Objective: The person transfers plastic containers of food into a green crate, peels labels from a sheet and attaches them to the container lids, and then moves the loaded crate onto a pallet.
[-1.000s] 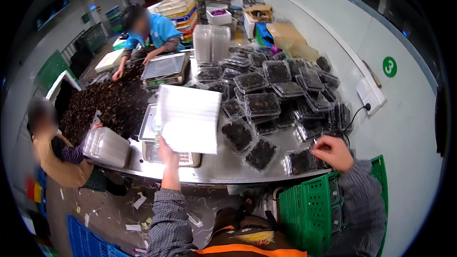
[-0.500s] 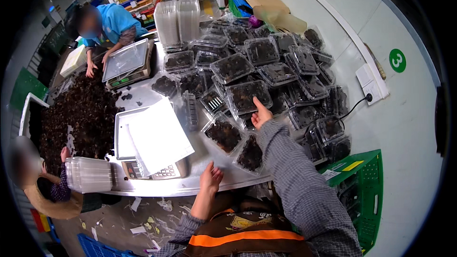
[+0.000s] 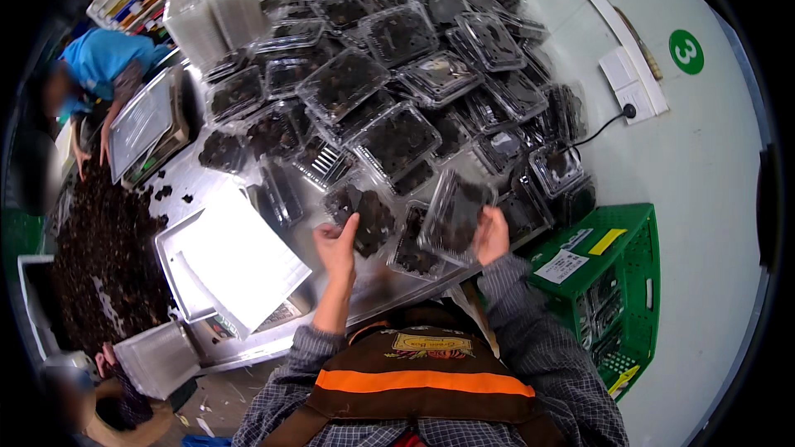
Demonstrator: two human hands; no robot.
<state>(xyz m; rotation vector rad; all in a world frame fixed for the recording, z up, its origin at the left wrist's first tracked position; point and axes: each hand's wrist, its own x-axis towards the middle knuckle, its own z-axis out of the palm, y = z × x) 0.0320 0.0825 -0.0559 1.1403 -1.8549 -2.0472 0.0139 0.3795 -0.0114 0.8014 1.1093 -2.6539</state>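
Note:
My right hand [image 3: 492, 236] grips a clear plastic clamshell box [image 3: 454, 213] by its right side; dark, crinkled pieces show through the plastic. The box is tilted above the near table edge and partly covers another filled box [image 3: 411, 247]. My left hand [image 3: 336, 247] is held up with the thumb apart from the fingers and nothing seen in it. It overlaps the left edge of a filled clamshell [image 3: 368, 219] on the table; whether they touch I cannot tell.
Filled clamshells [image 3: 400, 36] are heaped on the metal table. Papers [image 3: 240, 257] cover a scale at left, beside loose dark pieces [image 3: 103, 257]. Empty clear tubs [image 3: 217, 16] stand stacked behind. A green crate [image 3: 613, 281] holds boxes at right. Two people work on the left.
My right hand has lifted a box off the heap and brought it nearer, to the right. My left hand has risen over the table edge. The view has also turned.

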